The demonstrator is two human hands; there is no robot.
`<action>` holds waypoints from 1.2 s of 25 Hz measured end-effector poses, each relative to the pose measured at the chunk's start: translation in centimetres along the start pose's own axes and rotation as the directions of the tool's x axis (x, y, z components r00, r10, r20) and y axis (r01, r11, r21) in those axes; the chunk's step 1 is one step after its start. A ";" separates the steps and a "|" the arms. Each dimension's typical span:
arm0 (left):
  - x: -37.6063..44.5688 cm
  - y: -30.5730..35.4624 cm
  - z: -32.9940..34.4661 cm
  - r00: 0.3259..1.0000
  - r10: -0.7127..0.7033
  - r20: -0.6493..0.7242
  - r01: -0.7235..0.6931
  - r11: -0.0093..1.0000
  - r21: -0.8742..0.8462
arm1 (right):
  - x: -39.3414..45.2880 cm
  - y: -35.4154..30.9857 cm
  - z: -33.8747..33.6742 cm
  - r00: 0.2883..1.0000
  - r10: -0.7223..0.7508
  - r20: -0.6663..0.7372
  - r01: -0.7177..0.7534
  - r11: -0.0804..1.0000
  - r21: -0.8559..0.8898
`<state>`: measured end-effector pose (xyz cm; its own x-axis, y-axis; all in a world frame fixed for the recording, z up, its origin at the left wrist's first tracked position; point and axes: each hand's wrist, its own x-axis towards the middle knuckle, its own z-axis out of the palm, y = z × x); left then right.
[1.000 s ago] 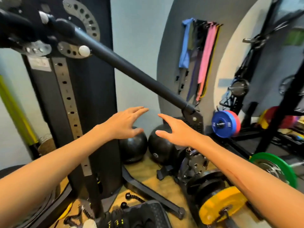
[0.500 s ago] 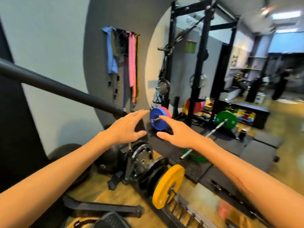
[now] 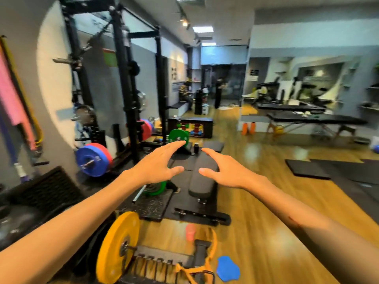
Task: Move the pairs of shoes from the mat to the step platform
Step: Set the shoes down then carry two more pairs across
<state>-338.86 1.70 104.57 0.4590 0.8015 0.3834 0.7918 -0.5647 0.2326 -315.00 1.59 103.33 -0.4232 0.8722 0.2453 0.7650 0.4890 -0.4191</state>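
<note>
Both arms reach forward at chest height; the left hand (image 3: 158, 163) and right hand (image 3: 226, 170) are spread wide, fingers straight, holding nothing. Below them lie a black weight bench (image 3: 203, 181) and a yellow weight plate (image 3: 114, 249). Shoes, mat and step platform cannot be made out here.

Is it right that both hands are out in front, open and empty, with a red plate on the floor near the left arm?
Not quite: the plate near the left arm is yellow, not red, as the head view shows. The rest holds: the left hand and right hand are out in front, open and empty.
</note>
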 end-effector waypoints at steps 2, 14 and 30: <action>4.8 5.2 3.7 0.996 0.085 0.020 -0.084 0.995 -0.052 | -4.2 5.3 -3.6 0.994 0.096 -0.052 -0.097 0.995 -0.022; 26.3 37.4 23.1 0.816 0.574 0.066 -0.526 0.785 -0.329 | -28.8 30.3 -21.2 0.776 0.554 -0.302 -0.608 0.785 -0.119; 50.8 68.5 45.1 0.444 0.890 0.107 -0.617 0.390 -0.684 | -48.7 53.2 -33.8 0.133 0.838 -0.529 -0.967 0.227 0.117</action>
<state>-243.13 12.58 99.70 0.9512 -0.1258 0.2818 -0.2502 -0.8491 0.4653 -237.25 -15.17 98.64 0.8417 0.5205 0.1439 0.5263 -0.7310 -0.4343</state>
